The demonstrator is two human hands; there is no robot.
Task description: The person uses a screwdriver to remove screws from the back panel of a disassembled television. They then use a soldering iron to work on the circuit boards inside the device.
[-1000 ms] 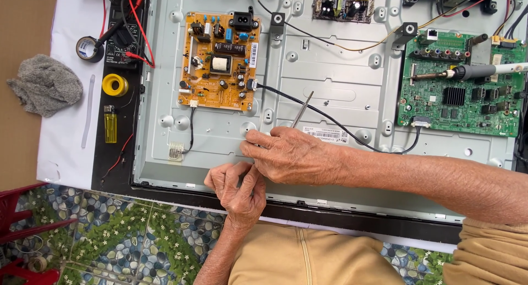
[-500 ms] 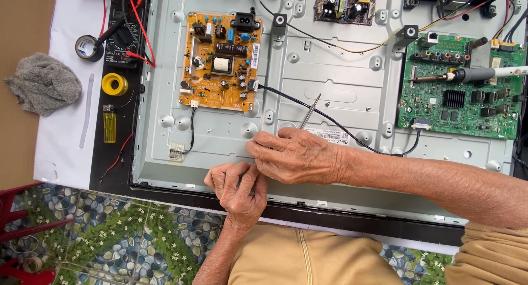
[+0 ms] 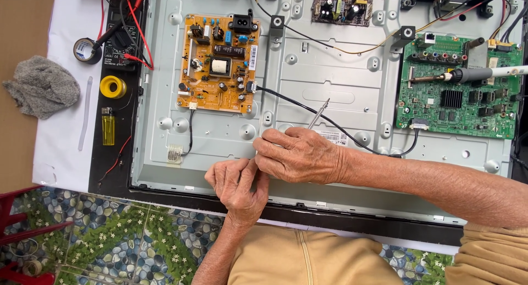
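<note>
Fingers of both hands bunched together at one spot low on the grey metal back panel [image 3: 330,92] of an opened flat television; left hand [image 3: 237,187] comes up from below, thumb and forefinger pinched close, right hand [image 3: 300,154] lies over from the right, fingers curled and pressed against the left fingertips. What sits between the fingertips is hidden; cannot tell what they pinch. Thin metal tweezers [image 3: 319,114] stick up and to the right out of the right hand's grip, tips pointing at the panel's middle. Black cable [image 3: 352,135] runs from the orange power supply board [image 3: 219,64] down past the right hand's knuckles and on to the green main board [image 3: 459,95] at the right. Soldering iron [image 3: 467,75] lies across that green board, handle off to the right edge. Small brown board [image 3: 341,9] sits at the top of the panel. Left of the panel, on the black bezel: black multimeter [image 3: 118,40] with red leads, yellow solder spool [image 3: 113,87], yellow lighter [image 3: 108,126] just below it. Roll of black tape [image 3: 85,49] rests on the white sheet [image 3: 60,147], grey rag [image 3: 41,86] near it at the sheet's edge. Pebble-patterned floor [image 3: 121,235] below, person in tan clothing.
</note>
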